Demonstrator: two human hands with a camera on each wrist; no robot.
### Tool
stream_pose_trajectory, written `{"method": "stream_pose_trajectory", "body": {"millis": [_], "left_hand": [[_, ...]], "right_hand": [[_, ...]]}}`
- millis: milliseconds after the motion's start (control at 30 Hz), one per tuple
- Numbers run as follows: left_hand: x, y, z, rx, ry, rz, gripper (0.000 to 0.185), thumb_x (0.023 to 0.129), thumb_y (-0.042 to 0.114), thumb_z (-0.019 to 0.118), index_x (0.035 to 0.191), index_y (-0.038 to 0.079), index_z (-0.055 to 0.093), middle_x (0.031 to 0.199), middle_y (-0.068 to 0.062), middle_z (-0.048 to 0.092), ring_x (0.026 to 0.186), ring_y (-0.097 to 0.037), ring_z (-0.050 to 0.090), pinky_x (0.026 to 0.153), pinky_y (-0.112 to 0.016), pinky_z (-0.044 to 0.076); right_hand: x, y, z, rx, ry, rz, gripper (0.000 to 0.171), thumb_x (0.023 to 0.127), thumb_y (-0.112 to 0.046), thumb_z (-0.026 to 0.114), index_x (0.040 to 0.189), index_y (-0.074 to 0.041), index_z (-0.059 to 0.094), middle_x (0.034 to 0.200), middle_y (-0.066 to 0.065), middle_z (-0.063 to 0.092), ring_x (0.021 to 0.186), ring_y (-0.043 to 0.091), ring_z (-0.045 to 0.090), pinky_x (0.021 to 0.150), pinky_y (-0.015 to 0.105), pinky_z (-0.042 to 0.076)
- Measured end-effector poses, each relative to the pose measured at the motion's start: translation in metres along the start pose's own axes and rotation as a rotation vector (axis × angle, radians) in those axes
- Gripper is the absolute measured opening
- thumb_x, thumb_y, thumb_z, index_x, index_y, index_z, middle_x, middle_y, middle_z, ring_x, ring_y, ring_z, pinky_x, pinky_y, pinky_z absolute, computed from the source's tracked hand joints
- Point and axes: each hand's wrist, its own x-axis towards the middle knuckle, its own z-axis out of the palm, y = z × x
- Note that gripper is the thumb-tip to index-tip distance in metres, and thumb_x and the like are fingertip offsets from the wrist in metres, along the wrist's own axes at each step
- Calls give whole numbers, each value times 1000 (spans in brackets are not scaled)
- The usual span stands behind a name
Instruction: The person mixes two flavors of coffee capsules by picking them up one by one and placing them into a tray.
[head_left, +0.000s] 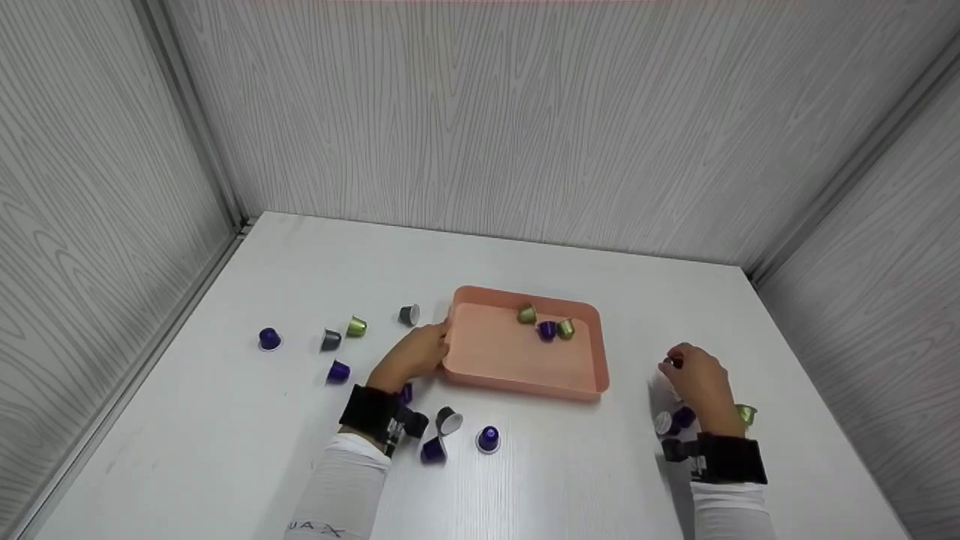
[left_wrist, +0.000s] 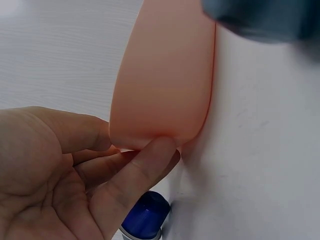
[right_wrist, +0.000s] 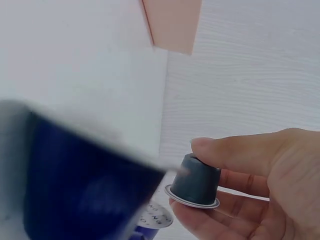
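A salmon-pink tray (head_left: 487, 381) lies on the white table, with two green coffee capsules (head_left: 527, 313) and a purple capsule (head_left: 547, 330) inside. My left hand (head_left: 418, 350) grips the tray's left side; in the left wrist view the thumb presses its wall (left_wrist: 165, 90). A blue-purple capsule (left_wrist: 147, 215) lies just below those fingers. Right of the tray, my right hand (head_left: 699, 375) pinches a dark grey capsule (right_wrist: 196, 182) between thumb and fingers. Close under that wrist are a purple capsule (head_left: 683, 417), a white-lidded capsule (head_left: 664, 423) and a green capsule (head_left: 745, 415).
Left of the tray lie a green capsule (head_left: 356, 326), grey capsules (head_left: 331, 340) and purple capsules (head_left: 338, 372). In front stand a purple capsule (head_left: 488, 438) and a tipped grey one (head_left: 448, 421). Wood-grain panels (head_left: 480, 120) wall the table at the back and sides.
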Motion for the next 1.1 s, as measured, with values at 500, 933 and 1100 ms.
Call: {"method": "stream_pose_trajectory", "body": {"millis": [500,933,1100], "left_hand": [[1,0,1,-6,5,8,49,96,5,46,144,-5,43,128,-24,59,115,-33,56,102,-47,41],[0,-1,-1,-10,-7,-8,48,95,4,47,142,-5,46,118,-21,63,93,-29,57,93,-46,46],[0,0,-2,-14,-9,-13,49,95,5,46,144,-4,44,123,-23,61,96,-30,57,95,-46,46]], "right_hand": [[-2,-33,-1,17,61,-125,32,93,-20,66,113,4,65,104,20,68,94,37,64,80,54,48],[11,-66,-2,45,43,-155,33,91,-25,69,114,0,66,97,14,69,82,27,62,71,47,48],[19,-75,2,67,30,-158,30,92,-27,69,110,-3,68,94,10,69,80,25,62,69,44,48]]}}
